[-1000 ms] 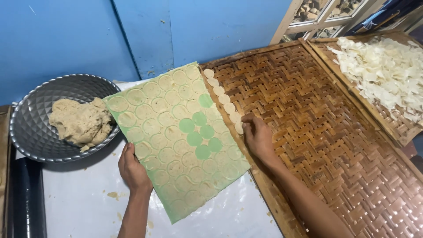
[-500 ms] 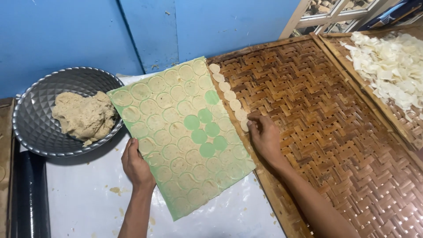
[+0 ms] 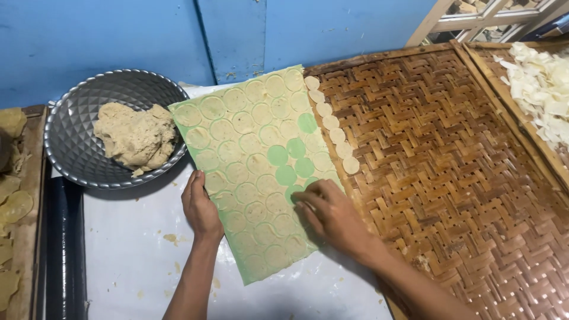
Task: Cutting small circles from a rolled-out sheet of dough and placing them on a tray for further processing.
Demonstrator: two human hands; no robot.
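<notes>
A green sheet (image 3: 255,172) lies on the white work surface, covered with a thin layer of dough cut into many round discs. Several bare green circles (image 3: 287,163) show where discs are gone. My left hand (image 3: 201,207) presses flat on the sheet's left edge. My right hand (image 3: 329,213) rests on the sheet's right side, fingertips on a disc near the bare circles. A row of pale cut discs (image 3: 332,124) lies along the left edge of the woven bamboo tray (image 3: 450,178).
A grey metal bowl (image 3: 77,160) holding a lump of beige dough (image 3: 135,135) stands at the left. A second woven tray with a heap of pale dried chips (image 3: 542,83) is at the far right. A blue wall (image 3: 178,35) runs behind.
My right hand has moved from the bamboo tray's edge back onto the green sheet by the bare circles. The disc row on the tray is longer. My left hand stays on the sheet.
</notes>
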